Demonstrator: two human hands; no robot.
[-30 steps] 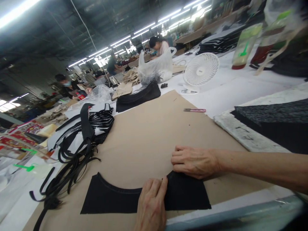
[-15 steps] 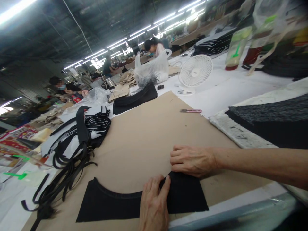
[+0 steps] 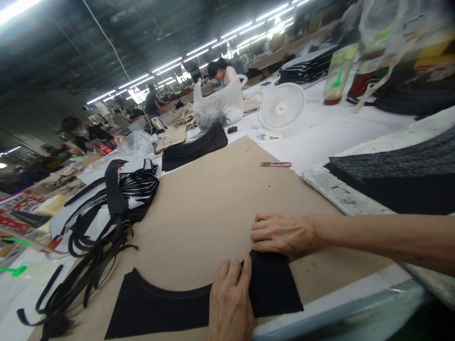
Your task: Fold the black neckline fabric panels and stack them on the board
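A black fabric piece point(image 3: 163, 310) with a curved cut-out lies near the front edge of the beige board point(image 3: 199, 213). Across its middle rests my left hand point(image 3: 231, 293), palm down, fingers stretched out and fingertips at the curved upper edge. My right hand point(image 3: 280, 234) is closed, its fingers curled under at the upper edge of the same piece, right beside the left fingertips. The fabric under the right fingers is hidden by the hand.
Pink-handled thread snips point(image 3: 276, 164) lie on the board. Black straps point(image 3: 106, 251) are heaped at left. Behind stand a white fan point(image 3: 282, 109), a plastic bag point(image 3: 220, 106) and a glue bottle point(image 3: 337, 76). A stained white board point(image 3: 341, 189) bears dark fabric at right. Co-workers sit farther back.
The view has shifted slightly. My left fingers have straightened and the thumb is tucked closer to them. My right hand stays at the fabric's upper edge.
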